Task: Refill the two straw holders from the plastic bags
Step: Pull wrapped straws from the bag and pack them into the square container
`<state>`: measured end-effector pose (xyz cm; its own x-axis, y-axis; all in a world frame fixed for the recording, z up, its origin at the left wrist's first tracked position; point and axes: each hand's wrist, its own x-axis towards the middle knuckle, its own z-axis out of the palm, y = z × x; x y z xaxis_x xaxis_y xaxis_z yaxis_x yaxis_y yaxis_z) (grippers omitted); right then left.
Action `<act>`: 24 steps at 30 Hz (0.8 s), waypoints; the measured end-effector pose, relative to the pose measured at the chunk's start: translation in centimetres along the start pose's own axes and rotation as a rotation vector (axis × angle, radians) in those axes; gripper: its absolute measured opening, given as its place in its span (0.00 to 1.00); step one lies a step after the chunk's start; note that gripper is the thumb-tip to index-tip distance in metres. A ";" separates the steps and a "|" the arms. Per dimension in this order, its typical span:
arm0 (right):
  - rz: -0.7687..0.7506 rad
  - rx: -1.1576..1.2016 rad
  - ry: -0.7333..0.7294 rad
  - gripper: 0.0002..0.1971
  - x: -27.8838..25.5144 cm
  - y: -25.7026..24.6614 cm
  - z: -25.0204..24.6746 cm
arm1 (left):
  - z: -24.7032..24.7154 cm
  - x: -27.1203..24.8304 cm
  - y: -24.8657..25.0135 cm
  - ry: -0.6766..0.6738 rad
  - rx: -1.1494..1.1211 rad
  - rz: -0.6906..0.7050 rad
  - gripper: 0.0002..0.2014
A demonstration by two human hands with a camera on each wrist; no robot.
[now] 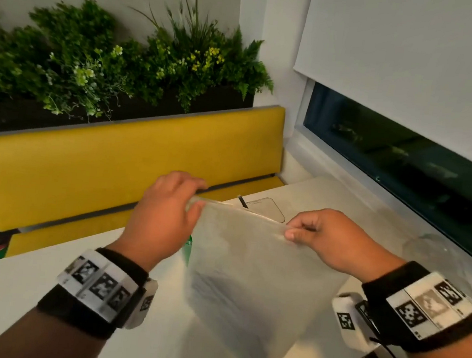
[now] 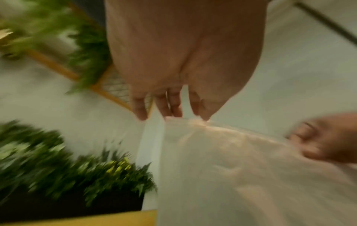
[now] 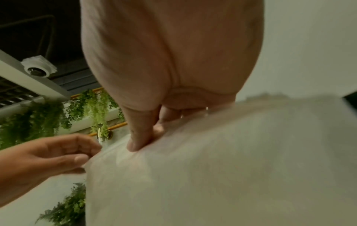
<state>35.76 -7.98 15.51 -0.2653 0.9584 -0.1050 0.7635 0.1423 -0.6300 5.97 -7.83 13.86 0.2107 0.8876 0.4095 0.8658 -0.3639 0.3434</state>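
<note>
**Plastic bag held up by its top edge in both hands**

Lifted above the white table [image 1: 31,283]: a cloudy plastic bag [image 1: 251,281], hanging down from its top edge, blurred in all views. Pinched at the left top corner by the left hand [image 1: 165,215], thumb in front and fingers curled over the far side. Pinched at the right end of the same edge by the right hand [image 1: 330,240], thumb and fingertips closed on the film. Contents of the bag too hazy to make out.

Just beyond the bag's top edge, on the table: a clear straw holder [image 1: 266,207] with one dark straw [image 1: 242,201] showing. Farther right, near the window [image 1: 404,154]: crumpled clear plastic [image 1: 429,249]. Behind the table: a yellow bench [image 1: 116,153] topped by a planter of greenery [image 1: 110,60].
</note>
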 end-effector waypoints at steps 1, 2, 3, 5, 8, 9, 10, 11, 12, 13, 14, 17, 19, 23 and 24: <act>0.001 0.059 0.017 0.03 -0.1 -0.3 0.1 | 0.2 -0.4 1.3 0.030 0.101 0.115 0.13; -0.002 0.104 0.021 0.02 -0.2 -0.6 0.1 | 0.6 -0.9 2.5 0.026 0.157 0.223 0.15; -0.013 0.130 0.014 0.02 -0.3 -1.0 0.1 | 1.2 -1.4 3.4 0.001 0.184 0.307 0.16; -0.039 0.152 -0.012 0.03 -0.6 -1.5 0.1 | 2.3 -2.1 4.2 -0.036 0.200 0.379 0.13; -0.076 0.176 -0.044 0.05 -1.0 -1.9 0.1 | 2.6 -2.7 4.7 0.013 0.164 0.377 0.08; -0.082 0.189 -0.048 0.08 -1.2 -1.9 0.1 | 2.4 -2.9 4.9 0.027 0.144 0.354 0.09; -0.081 0.201 -0.052 0.11 -1.3 -1.9 0.0 | 2.2 -3.0 5.2 0.033 0.129 0.330 0.10; -0.076 0.206 -0.058 0.15 -1.5 -1.8 0.0 | 2.0 -3.1 5.4 0.042 0.129 0.325 0.10; -0.062 0.205 -0.066 0.18 -1.6 -1.8 -0.1 | 1.9 -3.2 5.7 0.042 0.140 0.342 0.08; -0.047 0.201 -0.073 0.19 -1.7 -1.7 -0.2 | 1.8 -3.4 5.9 0.030 0.150 0.369 0.06; -0.031 0.195 -0.079 0.17 -1.7 -1.6 -0.4 | 1.6 -3.7 6.0 0.004 0.148 0.390 0.06; 0.012 0.178 -0.033 0.14 -1.2 -1.0 -0.8 | 0.8 -4.9 6.3 -0.173 0.131 0.418 0.06; 0.044 0.184 0.105 0.14 -0.5 -0.6 -0.9 | 0.6 -6.2 6.7 -0.287 0.174 0.449 0.06; -0.017 0.096 0.282 0.12 0.4 -1.2 -0.2 | 0.6 -9.8 9.1 -0.616 0.210 0.483 0.12; -0.043 0.059 0.290 0.11 0.3 -1.4 0.1 | 0.6 -10.6 9.6 -0.642 0.201 0.500 0.14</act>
<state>34.58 -7.87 16.28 -0.1108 0.9837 0.1415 0.7175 0.1777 -0.6735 12.30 -20.54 12.35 0.7558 0.6457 -0.1086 0.6536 -0.7538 0.0668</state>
